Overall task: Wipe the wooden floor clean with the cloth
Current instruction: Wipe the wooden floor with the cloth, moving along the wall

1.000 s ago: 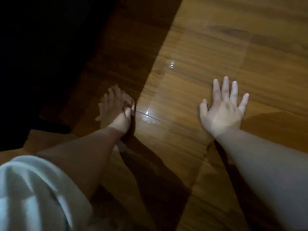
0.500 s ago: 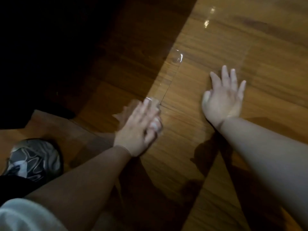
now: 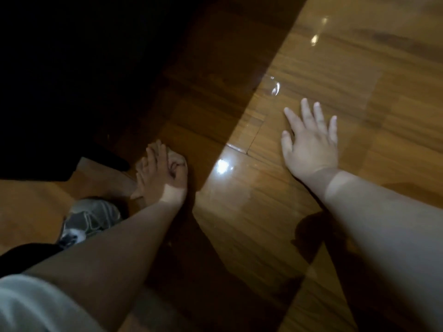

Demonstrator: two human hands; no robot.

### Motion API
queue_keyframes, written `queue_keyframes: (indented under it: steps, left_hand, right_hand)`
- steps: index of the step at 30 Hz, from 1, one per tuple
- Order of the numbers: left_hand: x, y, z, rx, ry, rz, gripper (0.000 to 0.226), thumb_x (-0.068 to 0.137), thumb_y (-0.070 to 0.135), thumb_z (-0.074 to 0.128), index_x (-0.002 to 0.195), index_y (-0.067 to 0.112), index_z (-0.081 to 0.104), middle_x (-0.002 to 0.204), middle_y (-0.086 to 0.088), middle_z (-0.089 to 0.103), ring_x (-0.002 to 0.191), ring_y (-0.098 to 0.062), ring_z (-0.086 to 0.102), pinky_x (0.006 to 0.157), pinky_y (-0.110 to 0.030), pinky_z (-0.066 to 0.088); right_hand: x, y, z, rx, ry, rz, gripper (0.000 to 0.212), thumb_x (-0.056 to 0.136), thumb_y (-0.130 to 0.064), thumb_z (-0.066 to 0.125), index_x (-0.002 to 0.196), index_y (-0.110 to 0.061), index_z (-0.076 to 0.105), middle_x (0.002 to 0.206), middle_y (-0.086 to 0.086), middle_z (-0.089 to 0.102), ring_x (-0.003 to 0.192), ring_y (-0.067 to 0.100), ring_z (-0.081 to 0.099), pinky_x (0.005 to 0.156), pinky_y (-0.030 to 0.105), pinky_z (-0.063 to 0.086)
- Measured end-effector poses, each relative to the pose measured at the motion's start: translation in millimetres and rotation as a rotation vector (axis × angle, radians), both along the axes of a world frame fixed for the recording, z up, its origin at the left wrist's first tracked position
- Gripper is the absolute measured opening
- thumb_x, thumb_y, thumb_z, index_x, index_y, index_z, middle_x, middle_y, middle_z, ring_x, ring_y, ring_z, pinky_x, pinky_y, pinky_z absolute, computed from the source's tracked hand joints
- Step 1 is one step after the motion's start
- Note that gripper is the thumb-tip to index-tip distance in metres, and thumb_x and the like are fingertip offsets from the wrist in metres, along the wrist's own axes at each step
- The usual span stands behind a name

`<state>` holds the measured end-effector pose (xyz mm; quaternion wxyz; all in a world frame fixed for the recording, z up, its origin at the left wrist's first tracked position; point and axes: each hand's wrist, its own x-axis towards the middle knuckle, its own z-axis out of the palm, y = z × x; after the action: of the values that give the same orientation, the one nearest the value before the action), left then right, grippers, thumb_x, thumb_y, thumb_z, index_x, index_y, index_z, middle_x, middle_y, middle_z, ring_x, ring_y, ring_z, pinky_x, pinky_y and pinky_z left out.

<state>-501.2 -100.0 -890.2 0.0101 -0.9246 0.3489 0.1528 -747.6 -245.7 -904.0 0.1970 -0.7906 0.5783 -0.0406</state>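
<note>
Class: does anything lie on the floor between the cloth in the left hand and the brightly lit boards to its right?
Nothing visible does. The left hand grips the cloth in shadow; the floor beside it is bare up to the flat right hand. The shoe sits nearer the person.

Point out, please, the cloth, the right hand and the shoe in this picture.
cloth (image 3: 178,158): head view, bunched upper right edge.
right hand (image 3: 311,149): head view, back of the hand.
shoe (image 3: 92,218): head view, laced top.
</note>
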Motion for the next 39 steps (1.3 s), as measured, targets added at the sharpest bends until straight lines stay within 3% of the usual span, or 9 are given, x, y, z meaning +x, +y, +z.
queue_keyframes:
  steps: [2, 8, 12, 13, 16, 22, 28, 34, 39]
  left_hand:
    - [6.1, -16.4, -0.8, 0.001, -0.050, -0.065, 0.065, 0.098, 0.036, 0.035, 0.154, 0.029, 0.003, 0.162, -0.002, 0.003, 0.147, -0.026, 0.005, 0.119, -0.043, 0.003]
    - [-19.3, -63.6, -2.1, -0.049, -0.039, 0.146, 0.070, 0.089, 0.045, 0.018, 0.154, 0.023, 0.011, 0.162, -0.003, 0.009, 0.145, -0.029, 0.012, 0.117, -0.049, 0.007]
    - [-49.5, -47.3, -5.8, 0.022, 0.019, -0.466, 0.066, 0.096, 0.048, 0.032, 0.154, 0.029, 0.006, 0.162, -0.004, -0.007, 0.148, -0.026, -0.008, 0.116, -0.043, -0.011]
    - [-44.7, -37.1, -4.9, 0.031, 0.010, -0.521, 0.069, 0.096, 0.045, 0.039, 0.154, 0.031, 0.004, 0.162, -0.005, -0.010, 0.147, -0.027, -0.010, 0.116, -0.044, -0.010]
    - [-29.5, -1.2, 1.4, 0.059, -0.112, -0.221, 0.079, 0.094, 0.040, 0.050, 0.154, 0.029, 0.001, 0.161, -0.013, -0.008, 0.147, -0.034, -0.004, 0.117, -0.046, 0.000]
    - [-46.8, -57.0, -1.2, -0.004, -0.017, 0.266, 0.070, 0.098, 0.046, 0.030, 0.154, 0.023, -0.004, 0.162, -0.012, -0.002, 0.148, -0.027, 0.000, 0.116, -0.038, -0.007]
    - [-26.6, -141.3, 0.6, -0.058, -0.033, -0.147, 0.077, 0.096, 0.049, 0.036, 0.154, 0.018, -0.003, 0.161, -0.013, -0.001, 0.147, -0.029, -0.001, 0.116, -0.041, -0.006]
    - [-19.6, -208.6, -9.8, -0.102, -0.053, -0.302, 0.082, 0.092, 0.046, 0.044, 0.154, 0.018, -0.002, 0.161, -0.015, 0.001, 0.147, -0.031, 0.000, 0.117, -0.045, -0.006]
    - [-17.0, -281.2, -12.4, -0.068, -0.053, -0.446, 0.078, 0.094, 0.054, 0.035, 0.154, 0.022, -0.001, 0.161, -0.014, -0.002, 0.147, -0.032, -0.003, 0.116, -0.047, -0.008]
  right_hand:
    - [-4.7, 0.2, 2.5, 0.025, -0.057, -0.056, 0.052, 0.099, -0.035, 0.035, 0.151, -0.031, 0.029, 0.163, 0.001, 0.010, 0.150, 0.021, 0.000, 0.119, 0.043, -0.006]
    - [-43.8, -4.1, 0.7, 0.023, 0.025, -0.067, 0.054, 0.100, -0.040, 0.032, 0.153, -0.030, 0.024, 0.163, -0.003, 0.007, 0.150, 0.021, -0.002, 0.119, 0.042, -0.005]
    - [-46.0, -3.6, 6.1, 0.063, 0.034, -0.169, 0.056, 0.100, -0.041, 0.032, 0.153, -0.032, 0.020, 0.164, -0.001, 0.004, 0.150, 0.020, -0.005, 0.118, 0.043, -0.007]
    - [-50.1, -3.7, 7.2, 0.069, 0.065, -0.159, 0.056, 0.100, -0.043, 0.032, 0.153, -0.033, 0.020, 0.164, -0.002, 0.003, 0.150, 0.020, -0.006, 0.118, 0.044, -0.008]
    - [-60.9, -10.4, 8.2, 0.067, 0.118, -0.108, 0.056, 0.098, -0.047, 0.033, 0.152, -0.035, 0.022, 0.163, -0.005, 0.003, 0.150, 0.021, -0.006, 0.117, 0.046, -0.010]
    - [-48.2, -44.6, 1.6, 0.027, 0.057, -0.376, 0.064, 0.096, -0.040, 0.037, 0.155, -0.023, 0.017, 0.164, 0.001, 0.004, 0.150, 0.021, -0.005, 0.118, 0.046, -0.007]
    - [-38.4, -92.4, -5.6, 0.072, 0.148, -0.553, 0.075, 0.093, -0.050, 0.031, 0.155, -0.016, 0.009, 0.163, 0.008, -0.002, 0.149, 0.027, -0.007, 0.117, 0.053, -0.007]
    - [-21.8, -93.5, -9.6, 0.020, 0.241, -0.606, 0.078, 0.087, -0.053, 0.023, 0.155, -0.017, 0.012, 0.163, 0.010, 0.002, 0.149, 0.032, -0.003, 0.115, 0.058, -0.006]
    - [-23.3, -96.3, -11.0, 0.050, 0.266, -0.623, 0.079, 0.086, -0.056, 0.022, 0.155, -0.021, 0.008, 0.163, 0.006, -0.002, 0.148, 0.028, -0.007, 0.114, 0.056, -0.008]
